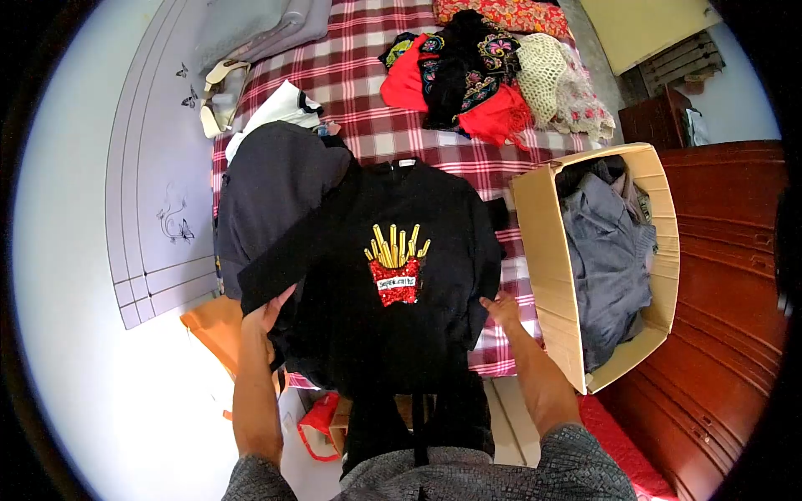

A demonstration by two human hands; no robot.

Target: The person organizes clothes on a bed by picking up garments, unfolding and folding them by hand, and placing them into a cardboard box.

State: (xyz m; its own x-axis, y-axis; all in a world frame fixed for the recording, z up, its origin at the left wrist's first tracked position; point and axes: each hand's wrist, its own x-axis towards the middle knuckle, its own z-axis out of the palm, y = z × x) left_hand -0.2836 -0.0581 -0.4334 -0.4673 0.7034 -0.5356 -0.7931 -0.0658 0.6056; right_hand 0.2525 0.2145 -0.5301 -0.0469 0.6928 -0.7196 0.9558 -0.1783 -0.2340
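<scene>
A black sweater [351,326] with a red and gold french-fries design lies spread on the plaid-covered bed, front side up. At its left sleeve cuff, my left hand [271,311] is closed on the fabric, its fingers partly hidden by the sleeve. My right hand [501,309] pinches the other sleeve near its end. Beneath the sweater's left part is a dark grey garment [276,175], beside a white garment [280,107].
An open cardboard box [547,275] holding dark clothes stands at the right, by a reddish wooden cabinet [727,275]. Colourful clothes [493,75] lie at the bed's far side. Folded grey bedding [251,33] is far left; an orange bag [213,330] is below left.
</scene>
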